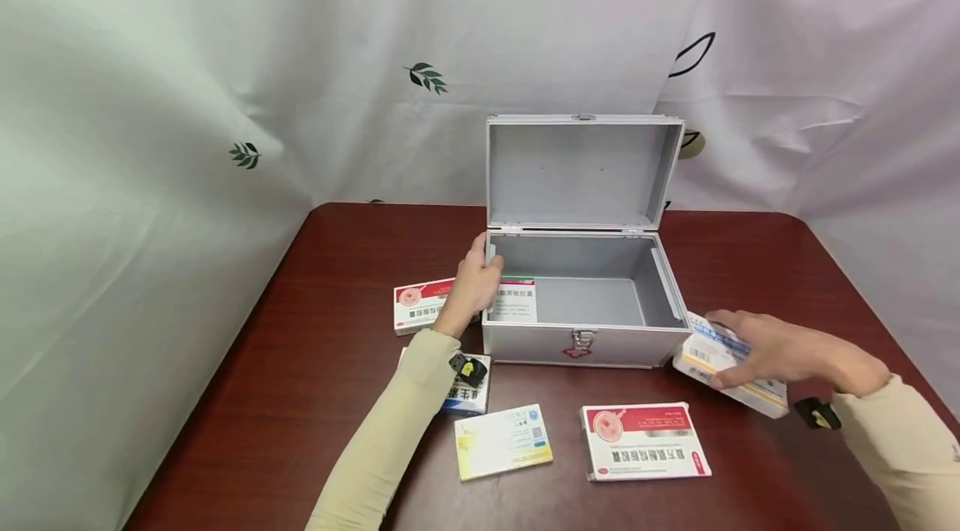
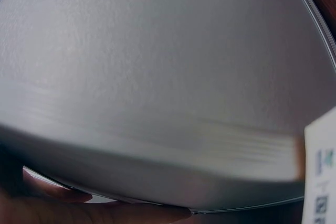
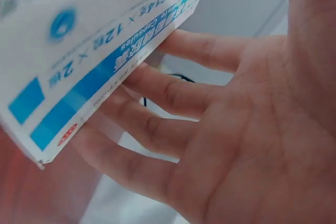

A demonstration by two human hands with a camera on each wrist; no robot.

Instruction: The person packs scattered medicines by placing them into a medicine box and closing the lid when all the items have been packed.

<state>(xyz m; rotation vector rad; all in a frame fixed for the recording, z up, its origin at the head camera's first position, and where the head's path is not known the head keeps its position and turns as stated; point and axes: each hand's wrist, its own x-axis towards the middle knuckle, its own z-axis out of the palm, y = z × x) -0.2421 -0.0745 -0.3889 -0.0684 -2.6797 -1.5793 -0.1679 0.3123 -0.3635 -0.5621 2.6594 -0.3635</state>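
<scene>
Right hand clamped on blue-banded capsule box, right of open first-aid case.
Box's long axis slants far-left to near-right, far end beside the case's near-right corner (contact: cannot tell). Left hand, farther from the box, grips the case at its left.

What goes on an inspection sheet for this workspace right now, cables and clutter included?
Surface: wood-grained reddish-brown table.
Job's things: silver latched case, lid open, white medicine box inside at its left end; outside, one red-and-white capsule box left, another in front, yellow-and-white medicine box, blue-and-white medicine box partly hidden by the left sleeve.
Clutter: nothing seen.
Left hand: grips the case's left wall.
Right hand: grips blue-striped capsule carton beside the case's front right corner.
Cables: nothing seen.
Surroundings: leaf-printed white curtain behind the table.
</scene>
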